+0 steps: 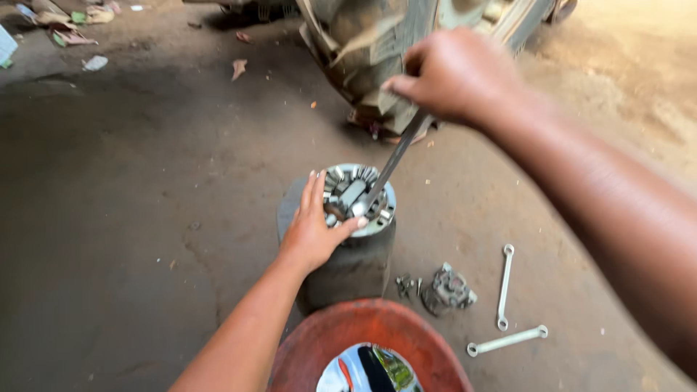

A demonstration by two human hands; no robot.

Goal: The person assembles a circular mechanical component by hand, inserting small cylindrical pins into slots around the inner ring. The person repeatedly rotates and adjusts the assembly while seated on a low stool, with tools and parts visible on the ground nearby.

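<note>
While the head cam looks down, L hand (pixel 314 232) rests flat w/ fingers spread on the rim of a round metal part w/ ribbed insides (pixel 359 197), steadying it atop a dark cylinder (pixel 348 268) standing on the dirt floor (pixel 131 218). R hand (pixel 454 76) is fisted tight on a long flat metal bar (pixel 392 165), tip down inside the part. Work looks midway: part not yet apart. Near the cylinder's right side lie a small metal piece (pixel 449 289) & two ring spanners (pixel 506 308); red round seat (pixel 370 341) at bottom edge.
</note>
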